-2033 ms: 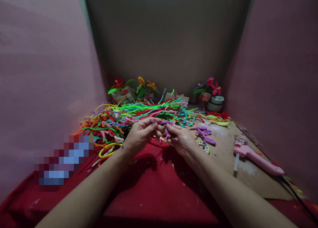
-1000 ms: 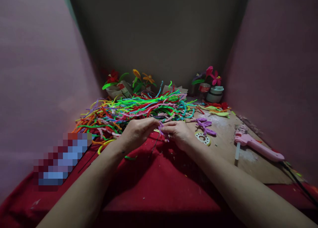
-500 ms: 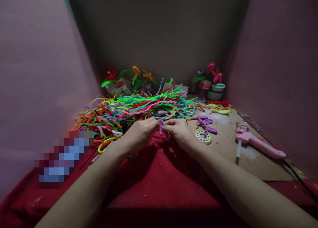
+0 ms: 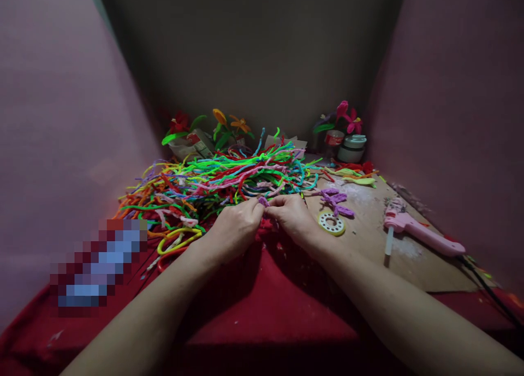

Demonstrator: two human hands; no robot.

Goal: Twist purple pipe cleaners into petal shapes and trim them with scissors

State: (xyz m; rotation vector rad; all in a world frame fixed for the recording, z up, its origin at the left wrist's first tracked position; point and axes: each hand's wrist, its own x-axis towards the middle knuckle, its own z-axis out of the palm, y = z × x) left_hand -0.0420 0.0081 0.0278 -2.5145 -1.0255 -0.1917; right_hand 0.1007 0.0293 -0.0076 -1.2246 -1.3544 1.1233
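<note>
Between my two hands is a small piece of purple pipe cleaner, mostly covered by the fingers. My left hand pinches it from the left, fingers curled. From the other side my right hand grips it between thumb and fingertips. The hands almost touch, just in front of a big heap of coloured pipe cleaners. Right of my right hand, several purple pipe-cleaner loops lie on a cardboard sheet. Beside them rests a roll of tape with a white, holed core.
A pink glue gun with a glue stick lies on the cardboard at right, its cord trailing off. Pipe-cleaner flowers stand at the back near a lidded jar. Yellow-handled scissors are by my left forearm. Red cloth covers the table.
The view has shifted slightly, so the scene sits a little further left. My fingers have closed further over the purple pipe cleaner, and less of it shows.
</note>
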